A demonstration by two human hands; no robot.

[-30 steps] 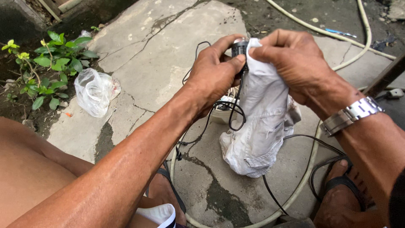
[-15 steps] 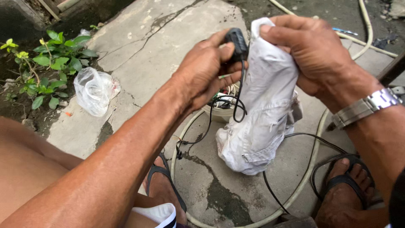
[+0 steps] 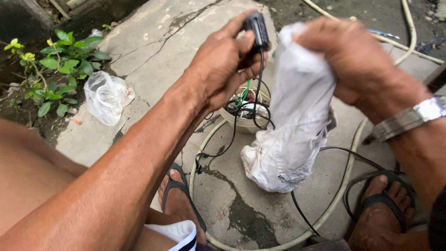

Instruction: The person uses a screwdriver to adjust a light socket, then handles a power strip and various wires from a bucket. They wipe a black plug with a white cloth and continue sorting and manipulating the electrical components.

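Left hand [image 3: 223, 69] fingers pinching small black plastic plug [image 3: 257, 29], right hand [image 3: 346, 60] beside plug gripping crumpled white cloth [image 3: 292, 135], thin black cord [image 3: 232, 135] dangling below plug

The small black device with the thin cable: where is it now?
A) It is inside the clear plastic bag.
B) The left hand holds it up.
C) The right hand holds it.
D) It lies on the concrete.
B: the left hand pinches the black device while the right hand grips the white cloth.

Matt black plastic plug [image 3: 257, 29], soft white cloth [image 3: 295, 125] (creased), rough cracked concrete slab [image 3: 153, 42], shiny metal watchband [image 3: 409, 120]
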